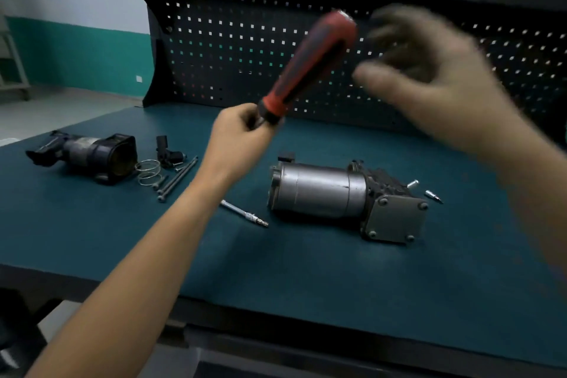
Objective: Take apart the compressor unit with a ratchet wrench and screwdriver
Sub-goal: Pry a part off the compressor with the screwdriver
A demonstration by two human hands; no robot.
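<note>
The compressor unit (pixel 343 196), a grey metal cylinder with a dark bolted end plate, lies on the teal bench top (pixel 306 285). My left hand (pixel 242 135) is raised above the bench, pinching the lower end of a red and black screwdriver handle (pixel 310 67) that tilts up to the right. My right hand (pixel 429 77), blurred by motion, hovers with spread fingers just right of the handle's top and touches nothing. A metal extension bar with a bit (pixel 244 213) rests on the bench left of the compressor.
A removed black housing (pixel 86 153) lies far left, with wire springs (pixel 148 172), a small black connector part (pixel 167 152) and long bolts (pixel 178 178) beside it. Two small bits (pixel 432 196) lie right of the compressor. A dark pegboard (pixel 245 55) stands behind.
</note>
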